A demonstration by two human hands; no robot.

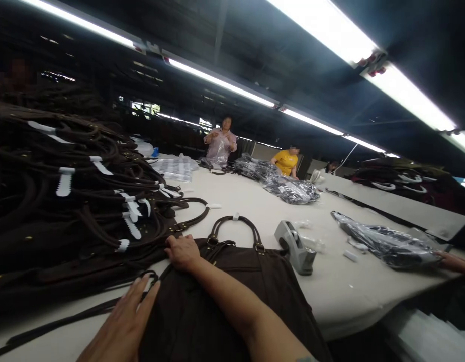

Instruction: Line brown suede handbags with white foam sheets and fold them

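Observation:
A dark brown handbag [232, 296] lies flat on the pale table in front of me. Its looped handles [252, 227] point away, with a white tag strip [236, 216] around them. My right hand [184, 252] reaches across the bag, its fingers curled over the upper left corner. My left hand [122, 319] rests at the bag's left edge, fingers stretched out and holding nothing. A thin dark strap [62, 317] runs leftward over the table from the bag.
Brown handbags with white tags are piled [66, 216] at the left. A grey tape dispenser [297, 249] stands right of the bag. Another person's hand [456, 262] touches a plastic-wrapped bag [386, 244]. Two people [220, 143] work across the table [224, 193] near more wrapped bags [290, 188].

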